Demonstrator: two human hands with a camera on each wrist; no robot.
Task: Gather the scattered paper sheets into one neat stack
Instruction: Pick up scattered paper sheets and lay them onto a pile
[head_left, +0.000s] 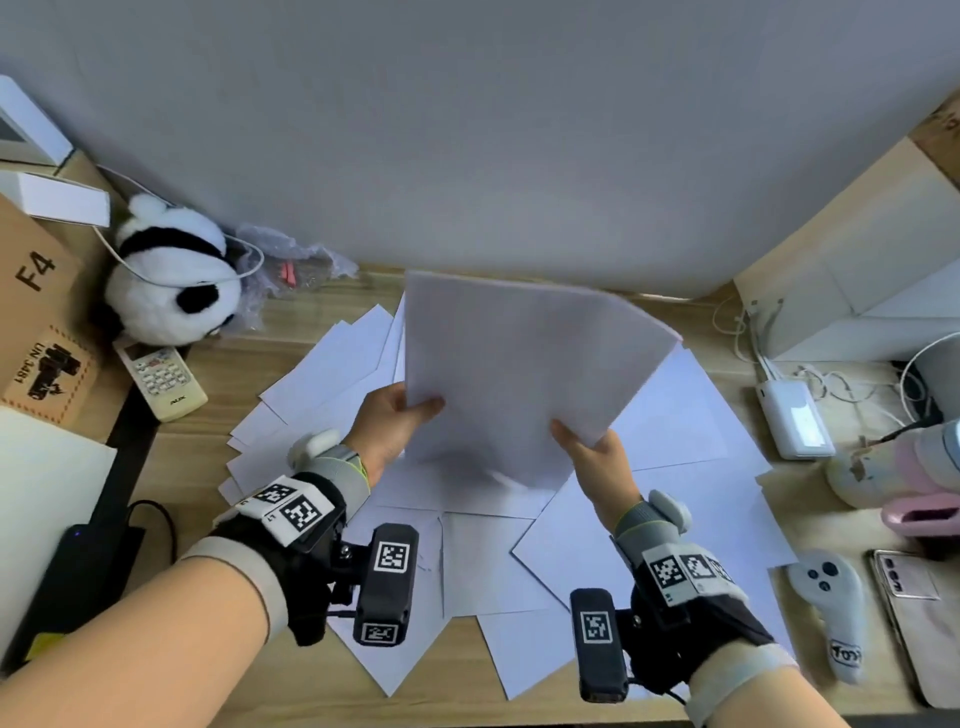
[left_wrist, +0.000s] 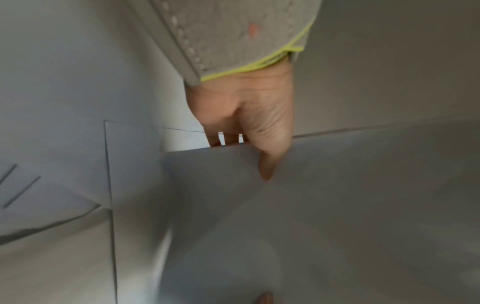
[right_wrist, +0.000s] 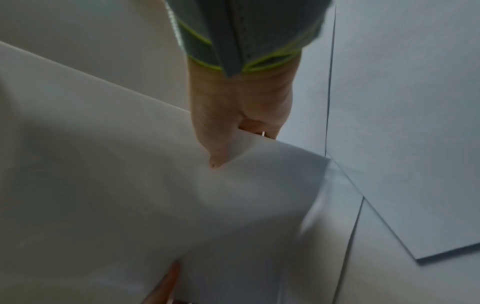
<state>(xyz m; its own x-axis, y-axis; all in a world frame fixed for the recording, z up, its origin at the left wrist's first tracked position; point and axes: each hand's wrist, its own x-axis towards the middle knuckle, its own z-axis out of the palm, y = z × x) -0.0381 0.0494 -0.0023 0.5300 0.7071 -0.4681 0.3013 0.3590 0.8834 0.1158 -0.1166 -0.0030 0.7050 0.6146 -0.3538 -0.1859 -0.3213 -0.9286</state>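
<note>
Loose sheets (head_left: 483, 561) lie flat on the desk (head_left: 322, 691) under both hands. The left hand (head_left: 387, 423) and right hand (head_left: 597, 457) each pinch a held bunch of paper (head_left: 519, 364), thumbs on top, lifted just beyond the fingers.

held sheets (head_left: 524, 364) above loose sheets (head_left: 675, 415) mid-desk (head_left: 322, 691) | left hand (head_left: 387, 421) at their left edge, right hand (head_left: 597, 457) at right | panda toy (head_left: 171, 280) far-left, remote (head_left: 161, 376) before it | power bank (head_left: 795, 415) right, phone (head_left: 914, 597) near-right
</note>
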